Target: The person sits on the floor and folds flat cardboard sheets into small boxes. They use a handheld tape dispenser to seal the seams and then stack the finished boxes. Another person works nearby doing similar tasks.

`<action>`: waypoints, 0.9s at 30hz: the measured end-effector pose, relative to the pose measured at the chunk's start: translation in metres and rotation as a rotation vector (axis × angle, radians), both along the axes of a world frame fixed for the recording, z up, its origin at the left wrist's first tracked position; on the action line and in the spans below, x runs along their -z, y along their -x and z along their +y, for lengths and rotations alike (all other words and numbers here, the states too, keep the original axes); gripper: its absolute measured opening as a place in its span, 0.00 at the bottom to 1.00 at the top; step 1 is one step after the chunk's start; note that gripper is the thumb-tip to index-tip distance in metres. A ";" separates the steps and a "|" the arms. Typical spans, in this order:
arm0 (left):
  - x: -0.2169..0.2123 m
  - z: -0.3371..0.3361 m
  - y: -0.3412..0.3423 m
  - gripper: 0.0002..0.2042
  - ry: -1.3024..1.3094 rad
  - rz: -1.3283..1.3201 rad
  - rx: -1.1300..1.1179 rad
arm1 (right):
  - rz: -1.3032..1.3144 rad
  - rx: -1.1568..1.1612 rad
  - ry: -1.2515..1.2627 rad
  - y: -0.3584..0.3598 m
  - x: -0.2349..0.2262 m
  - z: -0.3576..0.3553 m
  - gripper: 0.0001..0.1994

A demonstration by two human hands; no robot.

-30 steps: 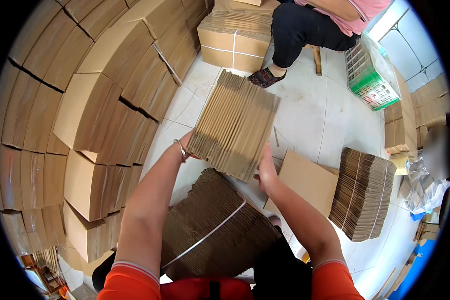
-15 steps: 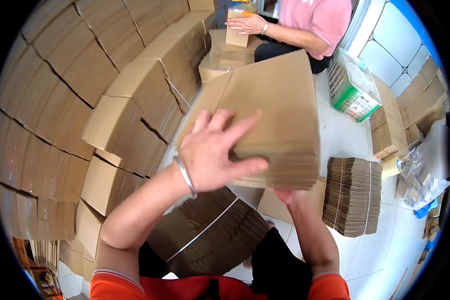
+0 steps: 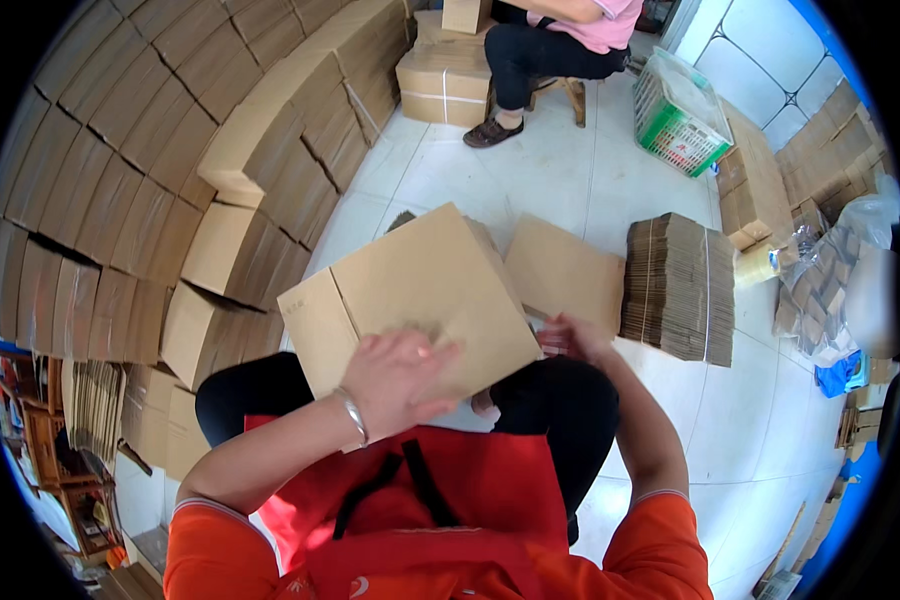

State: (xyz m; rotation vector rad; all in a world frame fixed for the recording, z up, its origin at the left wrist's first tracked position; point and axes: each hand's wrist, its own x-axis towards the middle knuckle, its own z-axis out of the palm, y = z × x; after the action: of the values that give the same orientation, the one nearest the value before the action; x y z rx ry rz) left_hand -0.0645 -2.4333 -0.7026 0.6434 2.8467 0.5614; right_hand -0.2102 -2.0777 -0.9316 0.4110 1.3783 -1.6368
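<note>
Head view, looking down on a seated person in an orange shirt and red apron (image 3: 440,500). A flattened cardboard box (image 3: 410,300) lies tilted across the person's lap, above the black-trousered knees. The left hand (image 3: 395,375) rests palm down on the near face of the box, fingers spread apart and pressed flat against the cardboard; a metal bracelet (image 3: 353,415) circles the wrist. The right hand (image 3: 570,338) is at the right edge of the box; whether its fingers are curled or apart cannot be told. Beyond the box, a single flat cardboard sheet (image 3: 565,272) lies on the floor, and right of that stands a bundle of flattened boxes (image 3: 678,285). Left of the box rise stacked cardboard bundles (image 3: 150,190). Farther beyond the box, a second person (image 3: 550,40) sits beside a green basket (image 3: 682,125).
</note>
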 end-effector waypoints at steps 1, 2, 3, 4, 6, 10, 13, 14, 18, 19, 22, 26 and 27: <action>0.005 -0.008 -0.003 0.35 -0.137 0.017 -0.084 | 0.045 -0.034 -0.035 -0.007 -0.012 0.000 0.35; 0.013 -0.019 -0.007 0.35 -0.271 0.041 -0.170 | 0.096 -0.069 -0.068 -0.005 -0.046 -0.006 0.36; 0.023 -0.033 -0.019 0.35 -0.203 0.175 -0.389 | 0.159 -0.100 -0.095 0.002 -0.077 -0.012 0.37; 0.038 -0.050 -0.029 0.35 -0.135 0.311 -0.598 | 0.212 -0.187 -0.142 0.009 -0.093 -0.017 0.39; 0.064 -0.079 -0.036 0.36 -0.406 0.496 -1.014 | 0.306 -0.370 -0.237 0.024 -0.115 -0.030 0.43; 0.084 -0.102 -0.050 0.34 -1.662 -0.405 -1.366 | 0.261 -0.485 -0.447 0.038 -0.144 -0.080 0.47; 0.127 -0.098 -0.039 0.35 -1.943 -0.536 -1.245 | 0.189 -0.337 -0.458 0.034 -0.111 -0.107 0.47; 0.156 -0.104 -0.035 0.35 -1.982 -0.528 -1.171 | 0.222 -0.320 -0.346 0.028 -0.085 -0.115 0.45; 0.165 -0.116 -0.019 0.30 -2.036 -0.641 -1.064 | 0.275 -0.364 0.140 0.009 -0.071 -0.131 0.40; 0.156 -0.120 -0.012 0.31 -1.974 -0.673 -1.048 | 0.300 -0.339 0.116 0.002 -0.088 -0.137 0.39; 0.133 -0.124 -0.007 0.33 -1.749 -0.730 -1.067 | 0.346 -0.269 0.042 -0.045 -0.122 -0.143 0.37; 0.109 -0.148 -0.005 0.39 -1.494 -0.737 -1.222 | 0.169 -0.055 -0.109 -0.037 -0.094 -0.136 0.32; 0.090 -0.146 -0.007 0.38 -1.477 -0.719 -1.299 | 0.062 0.032 -0.175 -0.026 -0.083 -0.126 0.31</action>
State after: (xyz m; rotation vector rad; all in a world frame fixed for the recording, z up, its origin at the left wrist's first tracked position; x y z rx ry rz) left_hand -0.0577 -2.5790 -0.7924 -1.2140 1.3441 2.3345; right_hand -0.1841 -2.2042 -0.8487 0.4899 1.5758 -1.5719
